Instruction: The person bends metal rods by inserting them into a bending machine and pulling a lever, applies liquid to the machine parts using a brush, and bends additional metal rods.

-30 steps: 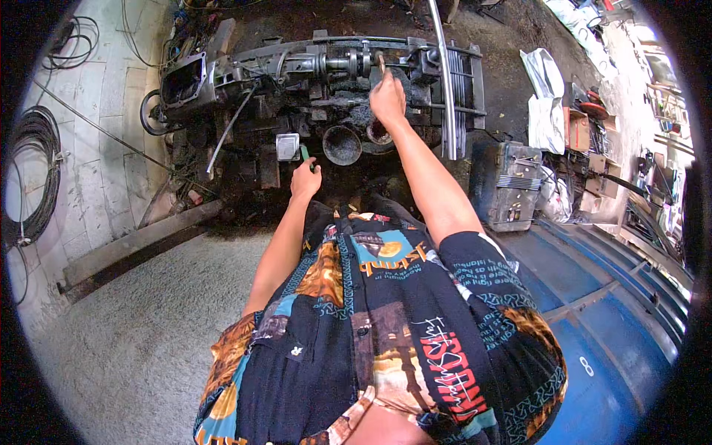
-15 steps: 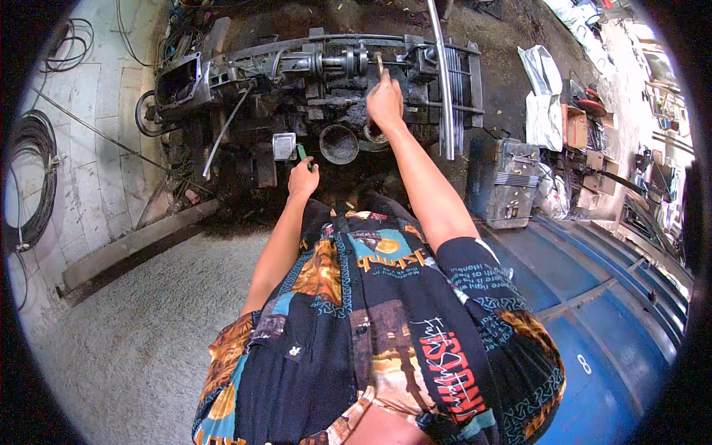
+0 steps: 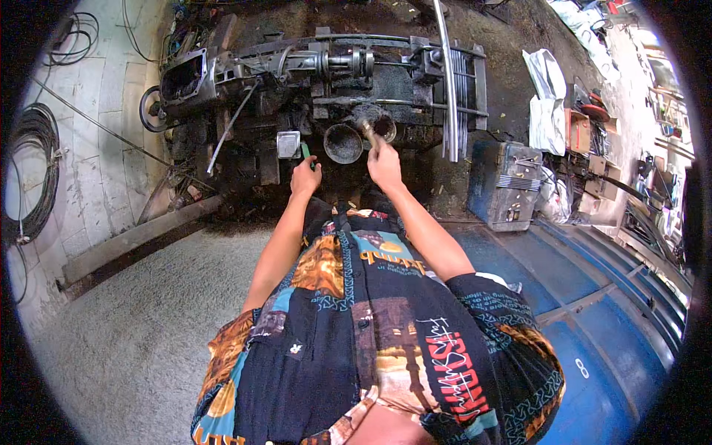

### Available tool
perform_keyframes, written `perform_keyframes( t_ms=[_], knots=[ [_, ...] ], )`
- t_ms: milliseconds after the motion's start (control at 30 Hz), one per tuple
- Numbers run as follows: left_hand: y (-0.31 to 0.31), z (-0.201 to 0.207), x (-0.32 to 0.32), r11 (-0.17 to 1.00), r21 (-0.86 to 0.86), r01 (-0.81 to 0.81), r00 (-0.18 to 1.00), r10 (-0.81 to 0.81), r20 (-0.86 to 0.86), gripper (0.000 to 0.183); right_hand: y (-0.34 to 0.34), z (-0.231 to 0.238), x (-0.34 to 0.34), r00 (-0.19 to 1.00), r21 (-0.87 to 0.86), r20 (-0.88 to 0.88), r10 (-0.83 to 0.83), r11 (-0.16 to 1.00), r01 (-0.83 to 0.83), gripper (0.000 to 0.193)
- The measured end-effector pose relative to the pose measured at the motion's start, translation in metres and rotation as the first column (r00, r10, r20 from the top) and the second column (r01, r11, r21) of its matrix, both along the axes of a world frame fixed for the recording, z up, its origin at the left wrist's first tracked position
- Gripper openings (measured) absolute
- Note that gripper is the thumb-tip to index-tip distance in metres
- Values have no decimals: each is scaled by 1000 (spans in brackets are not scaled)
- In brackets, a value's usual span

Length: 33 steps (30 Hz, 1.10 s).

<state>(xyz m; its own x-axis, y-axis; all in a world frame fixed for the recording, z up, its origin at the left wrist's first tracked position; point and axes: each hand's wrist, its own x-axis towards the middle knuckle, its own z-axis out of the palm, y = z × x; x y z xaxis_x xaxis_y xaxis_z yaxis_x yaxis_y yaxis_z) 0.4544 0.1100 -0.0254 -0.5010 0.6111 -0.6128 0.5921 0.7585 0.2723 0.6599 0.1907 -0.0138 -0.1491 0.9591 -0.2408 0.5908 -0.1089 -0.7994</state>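
Observation:
A dark, greasy lathe-like machine (image 3: 297, 68) runs across the upper middle, with a shiny shaft and flanges (image 3: 356, 65). My left hand (image 3: 305, 178) is closed round a narrow green handle (image 3: 305, 150), right beside a small square metal container (image 3: 288, 144) with a pale inside. My right hand (image 3: 385, 166) grips a short, light-brown brush-like tool (image 3: 368, 132), slightly blurred. Its tip lies between two round cups on the machine's near side: a larger one (image 3: 343, 144) and a smaller, dark one (image 3: 384, 127) partly behind the tool.
A long bright metal bar (image 3: 448, 81) crosses the machine's right end. Further right stand a worn blue-grey case (image 3: 506, 185) and a white sheet-like bundle (image 3: 546, 104). Blue metal panels (image 3: 586, 326) lie at the lower right. Coiled cable (image 3: 33, 174) hangs on the left wall.
My right hand has drawn back toward me with the brush-like tool, from the shaft down to the round cups. My left hand keeps its hold on the green handle.

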Motion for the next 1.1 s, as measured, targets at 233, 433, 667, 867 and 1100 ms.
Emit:
perform_keyframes(
  t_ms=[233, 433, 667, 867, 1100],
  knots=[
    [0, 4, 3, 999, 39, 33, 999, -33, 11, 36, -9, -40, -11, 988, -289, 83, 132, 952, -103, 32],
    [-1, 4, 4, 998, 62, 21, 999, -23, 29, 39, -21, -98, -12, 992, -512, -38, 121, 850, -123, 38],
    [0, 9, 5, 999, 19, -27, 999, 26, 36, 39, -37, -123, 0, 970, -531, 88, 228, 835, -148, 33],
    [-1, 5, 2, 1000, 14, -10, 999, 9, 33, 39, -35, -126, 5, 990, -636, 24, 142, 766, -95, 31],
    [1, 5, 4, 1000, 9, 0, 999, 0, 40, 41, -27, -92, 12, 947, -618, 247, 207, 786, -10, 44]
  ],
)
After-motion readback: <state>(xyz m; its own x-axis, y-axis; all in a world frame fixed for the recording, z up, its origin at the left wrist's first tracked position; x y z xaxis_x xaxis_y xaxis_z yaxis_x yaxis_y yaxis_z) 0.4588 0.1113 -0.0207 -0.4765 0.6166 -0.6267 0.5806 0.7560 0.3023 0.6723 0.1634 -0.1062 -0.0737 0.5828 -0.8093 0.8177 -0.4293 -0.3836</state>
